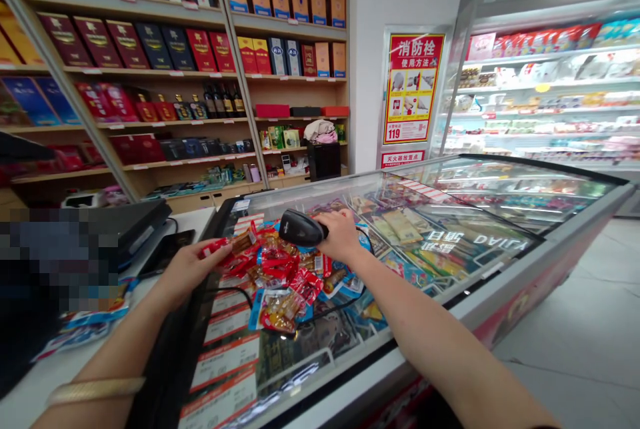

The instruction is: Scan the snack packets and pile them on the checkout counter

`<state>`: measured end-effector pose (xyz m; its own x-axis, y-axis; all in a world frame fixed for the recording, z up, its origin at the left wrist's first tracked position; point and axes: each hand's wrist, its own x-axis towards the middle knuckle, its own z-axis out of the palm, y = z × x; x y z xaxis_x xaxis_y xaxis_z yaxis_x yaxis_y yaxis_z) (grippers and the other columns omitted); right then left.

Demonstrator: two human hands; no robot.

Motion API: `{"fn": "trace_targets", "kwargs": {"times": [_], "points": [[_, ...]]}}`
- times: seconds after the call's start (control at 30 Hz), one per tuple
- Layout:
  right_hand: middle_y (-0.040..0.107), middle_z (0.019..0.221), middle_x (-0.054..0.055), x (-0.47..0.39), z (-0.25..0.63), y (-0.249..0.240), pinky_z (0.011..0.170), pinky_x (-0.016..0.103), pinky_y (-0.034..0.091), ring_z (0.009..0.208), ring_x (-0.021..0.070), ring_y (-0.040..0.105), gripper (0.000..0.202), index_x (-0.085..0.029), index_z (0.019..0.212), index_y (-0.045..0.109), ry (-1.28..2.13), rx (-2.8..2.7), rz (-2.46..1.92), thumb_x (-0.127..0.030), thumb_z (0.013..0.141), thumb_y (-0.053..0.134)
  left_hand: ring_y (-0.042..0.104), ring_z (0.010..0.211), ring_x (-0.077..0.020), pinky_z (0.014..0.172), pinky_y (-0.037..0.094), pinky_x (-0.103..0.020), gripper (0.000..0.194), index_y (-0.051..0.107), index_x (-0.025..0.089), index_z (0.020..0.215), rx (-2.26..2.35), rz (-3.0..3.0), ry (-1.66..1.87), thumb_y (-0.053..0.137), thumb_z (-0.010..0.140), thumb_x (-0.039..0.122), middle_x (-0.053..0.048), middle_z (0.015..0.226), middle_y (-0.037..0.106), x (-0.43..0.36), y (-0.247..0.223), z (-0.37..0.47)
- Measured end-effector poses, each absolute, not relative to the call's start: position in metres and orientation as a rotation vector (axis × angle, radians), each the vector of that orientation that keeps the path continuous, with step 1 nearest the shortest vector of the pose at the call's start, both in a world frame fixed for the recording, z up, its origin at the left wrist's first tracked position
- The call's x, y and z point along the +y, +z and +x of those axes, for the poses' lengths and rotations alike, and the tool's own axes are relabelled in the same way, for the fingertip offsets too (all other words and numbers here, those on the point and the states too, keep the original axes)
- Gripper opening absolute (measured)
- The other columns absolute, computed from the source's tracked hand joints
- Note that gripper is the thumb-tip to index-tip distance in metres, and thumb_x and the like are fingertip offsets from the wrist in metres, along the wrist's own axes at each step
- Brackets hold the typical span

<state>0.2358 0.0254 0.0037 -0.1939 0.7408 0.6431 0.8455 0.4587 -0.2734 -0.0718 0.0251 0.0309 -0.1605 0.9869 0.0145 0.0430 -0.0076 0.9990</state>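
My right hand (340,232) is wrapped round the handle of a black barcode scanner (300,228), its head turned to the left. In my left hand (193,266) is a small red snack packet (240,242) with a clear window showing brown food, pinched by its end. The scanner's head is a short way to the right of that packet. Below both hands, a heap of red and blue snack packets (275,262) lies on the freezer's glass top (340,322). A black cable (330,312) runs across the glass around the heap.
Price labels (225,349) line the freezer's left edge. A white counter (200,219) at left holds a dark terminal (135,232) and more blue packets (95,322). Shelves of boxed bottles (145,42) stand behind. A lit refrigerated display (545,89) is at back right.
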Motion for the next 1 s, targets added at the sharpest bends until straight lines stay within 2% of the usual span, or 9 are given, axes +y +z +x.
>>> {"fn": "trace_targets", "kwargs": {"times": [0.17, 0.4, 0.57, 0.63, 0.77, 1.0], "points": [[0.079, 0.102, 0.005, 0.027, 0.238, 0.002, 0.090, 0.039, 0.029, 0.097, 0.0235, 0.067, 0.027, -0.026, 0.103, 0.074, -0.196, -1.990, -1.299, -0.029, 0.077, 0.073, 0.063, 0.047, -0.0145, 0.043, 0.051, -0.018, 0.017, 0.075, 0.011, 0.075, 1.188, 0.934, 1.505, 0.082, 0.064, 0.000, -0.009, 0.069, 0.074, 0.033, 0.021, -0.073], [0.078, 0.104, 0.007, 0.019, 0.234, 0.004, 0.093, 0.040, 0.028, 0.098, 0.0247, 0.065, 0.033, -0.024, 0.106, 0.074, -0.177, -2.077, -1.210, -0.033, 0.075, 0.074, 0.065, 0.058, -0.0125, 0.054, 0.058, -0.018, 0.023, 0.078, 0.014, 0.076, 1.121, 1.107, 1.422, 0.091, 0.057, 0.018, -0.006, 0.079, 0.078, 0.019, 0.021, -0.060], [0.078, 0.105, 0.008, 0.017, 0.231, 0.003, 0.094, 0.041, 0.027, 0.100, 0.0253, 0.065, 0.036, -0.024, 0.109, 0.073, -0.174, -2.135, -1.194, -0.036, 0.076, 0.074, 0.062, 0.055, -0.0133, 0.051, 0.056, -0.021, 0.032, 0.076, 0.015, 0.069, 1.120, 1.153, 1.360, 0.096, 0.047, 0.028, -0.004, 0.067, 0.073, 0.013, 0.021, -0.054], [0.078, 0.104, 0.008, 0.017, 0.231, 0.003, 0.094, 0.041, 0.027, 0.101, 0.0257, 0.065, 0.036, -0.024, 0.110, 0.073, -0.173, -2.155, -1.210, -0.037, 0.076, 0.073, 0.062, 0.054, -0.0132, 0.051, 0.055, -0.021, 0.035, 0.075, 0.015, 0.068, 1.118, 1.154, 1.361, 0.096, 0.045, 0.030, -0.004, 0.065, 0.072, 0.013, 0.021, -0.054], [0.078, 0.104, 0.009, 0.018, 0.232, 0.002, 0.092, 0.041, 0.027, 0.103, 0.0264, 0.065, 0.032, -0.024, 0.108, 0.074, -0.164, -2.167, -1.240, -0.036, 0.079, 0.071, 0.063, 0.056, -0.0129, 0.053, 0.055, -0.021, 0.039, 0.076, 0.014, 0.073, 1.138, 1.162, 1.381, 0.096, 0.045, 0.033, -0.006, 0.073, 0.076, 0.015, 0.018, -0.057], [0.078, 0.105, 0.007, 0.018, 0.231, 0.003, 0.093, 0.041, 0.026, 0.104, 0.0259, 0.066, 0.036, -0.023, 0.109, 0.073, -0.145, -2.203, -1.199, -0.038, 0.076, 0.075, 0.063, 0.058, -0.0138, 0.054, 0.055, -0.022, 0.041, 0.077, 0.014, 0.073, 1.166, 1.192, 1.394, 0.096, 0.044, 0.035, -0.007, 0.073, 0.076, 0.016, 0.017, -0.060]]}}
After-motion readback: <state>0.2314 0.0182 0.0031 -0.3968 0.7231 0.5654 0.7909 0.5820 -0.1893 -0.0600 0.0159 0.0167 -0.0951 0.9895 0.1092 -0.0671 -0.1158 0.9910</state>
